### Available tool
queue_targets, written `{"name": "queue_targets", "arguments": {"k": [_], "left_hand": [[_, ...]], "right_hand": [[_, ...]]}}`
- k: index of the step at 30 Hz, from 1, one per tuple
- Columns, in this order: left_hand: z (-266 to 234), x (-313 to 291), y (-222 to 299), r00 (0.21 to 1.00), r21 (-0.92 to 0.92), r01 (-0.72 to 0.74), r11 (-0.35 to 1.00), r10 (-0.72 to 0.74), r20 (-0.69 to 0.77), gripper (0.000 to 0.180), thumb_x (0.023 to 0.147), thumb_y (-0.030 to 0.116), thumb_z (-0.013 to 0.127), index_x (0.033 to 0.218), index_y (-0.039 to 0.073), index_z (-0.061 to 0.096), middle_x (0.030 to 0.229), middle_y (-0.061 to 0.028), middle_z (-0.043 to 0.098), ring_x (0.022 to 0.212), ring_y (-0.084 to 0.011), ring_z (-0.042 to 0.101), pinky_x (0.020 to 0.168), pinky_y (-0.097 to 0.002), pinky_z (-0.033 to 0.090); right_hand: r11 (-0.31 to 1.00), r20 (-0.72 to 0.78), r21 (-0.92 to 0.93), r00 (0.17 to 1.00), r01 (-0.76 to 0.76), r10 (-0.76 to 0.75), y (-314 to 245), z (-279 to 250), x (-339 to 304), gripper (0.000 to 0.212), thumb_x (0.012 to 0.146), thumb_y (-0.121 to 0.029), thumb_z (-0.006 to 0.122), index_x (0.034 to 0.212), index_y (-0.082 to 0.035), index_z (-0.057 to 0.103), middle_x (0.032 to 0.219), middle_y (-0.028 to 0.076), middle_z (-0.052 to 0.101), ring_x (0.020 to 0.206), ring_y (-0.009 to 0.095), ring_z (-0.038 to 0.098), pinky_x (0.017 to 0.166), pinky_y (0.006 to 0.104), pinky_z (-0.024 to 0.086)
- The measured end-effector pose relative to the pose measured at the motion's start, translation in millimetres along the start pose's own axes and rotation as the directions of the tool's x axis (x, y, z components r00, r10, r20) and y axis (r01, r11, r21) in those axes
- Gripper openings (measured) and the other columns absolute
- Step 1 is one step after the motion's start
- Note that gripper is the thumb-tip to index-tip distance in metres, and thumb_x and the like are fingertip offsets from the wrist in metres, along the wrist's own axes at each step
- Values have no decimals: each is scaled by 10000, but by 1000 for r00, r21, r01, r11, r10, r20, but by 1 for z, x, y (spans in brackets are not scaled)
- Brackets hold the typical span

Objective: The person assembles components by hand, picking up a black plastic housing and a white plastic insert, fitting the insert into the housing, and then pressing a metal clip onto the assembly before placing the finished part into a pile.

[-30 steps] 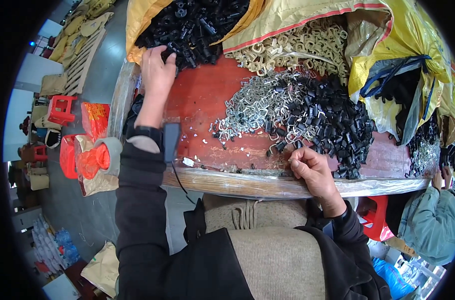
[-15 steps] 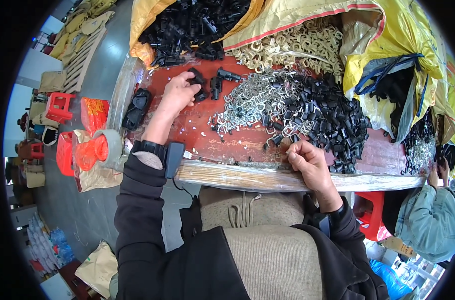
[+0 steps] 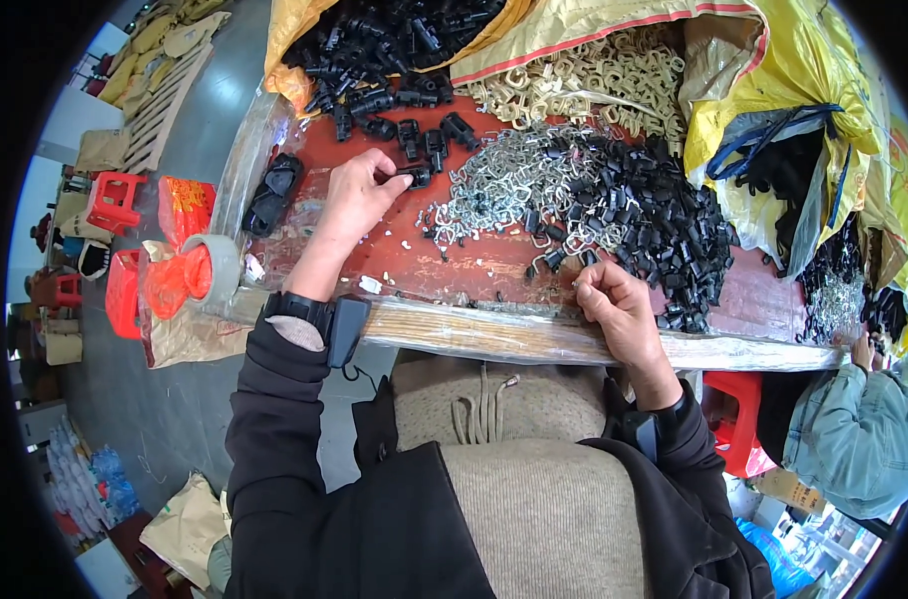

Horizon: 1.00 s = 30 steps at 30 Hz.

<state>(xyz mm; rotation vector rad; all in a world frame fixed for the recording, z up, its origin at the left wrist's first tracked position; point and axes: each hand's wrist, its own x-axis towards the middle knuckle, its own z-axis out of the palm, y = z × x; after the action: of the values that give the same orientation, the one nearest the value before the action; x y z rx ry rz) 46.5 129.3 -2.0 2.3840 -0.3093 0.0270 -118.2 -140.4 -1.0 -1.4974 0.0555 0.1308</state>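
My left hand (image 3: 359, 198) is over the red tabletop, its thumb and forefinger closed at the near end of a black tubular plastic part (image 3: 417, 178). Just beyond it stand several like parts (image 3: 435, 147). By the table's front edge, my right hand (image 3: 619, 314) is curled, thumb against forefinger; anything between them is too small or hidden to make out. Beyond that hand spreads a heap of small black plastic pieces (image 3: 674, 240), some with metal loops. It merges on the left into a pile of bent silver wire loops (image 3: 489, 200).
An orange sack (image 3: 299, 85) of black parts and a sack of cream-coloured rings (image 3: 574, 85) lie at the far side. A black strap-like item (image 3: 272, 195) rests by the left edge, near a tape roll (image 3: 215, 275). A co-worker's sleeve (image 3: 853, 429) shows at right.
My left hand has moved slightly nearer and to the right. More black tubular parts now show beyond it, where it was before. My right hand stays nearly in place, still curled.
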Motion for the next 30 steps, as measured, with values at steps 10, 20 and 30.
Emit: {"name": "queue_targets", "arguments": {"k": [10, 20, 30], "left_hand": [[34, -31, 85, 880, -777, 385, 497, 54, 471, 128, 735, 122, 603, 815, 33, 558, 694, -10, 560, 533, -62, 521, 451, -157, 419], [62, -31, 110, 527, -616, 721, 317, 326, 784, 207, 731, 147, 612, 887, 23, 555, 707, -10, 566, 551, -54, 524, 463, -151, 413], [63, -31, 103, 493, -587, 765, 263, 347, 798, 249, 712, 69, 599, 947, 19, 537, 717, -5, 557, 591, -59, 535, 541, -160, 445]], "right_hand": [[997, -105, -19, 991, 79, -81, 3, -1, -2, 91, 810, -103, 510, 775, -23, 484, 636, -38, 444, 534, 16, 356, 486, 147, 306], [829, -128, -412, 877, 378, -463, -19, 2, 1, 51, 783, -40, 516, 766, -5, 483, 689, 13, 468, 545, 51, 409, 482, 168, 324], [689, -10, -579, 841, 437, -541, -25, 6, 11, 49, 791, -36, 509, 779, 1, 479, 696, 21, 450, 529, 51, 407, 483, 170, 329]]}}
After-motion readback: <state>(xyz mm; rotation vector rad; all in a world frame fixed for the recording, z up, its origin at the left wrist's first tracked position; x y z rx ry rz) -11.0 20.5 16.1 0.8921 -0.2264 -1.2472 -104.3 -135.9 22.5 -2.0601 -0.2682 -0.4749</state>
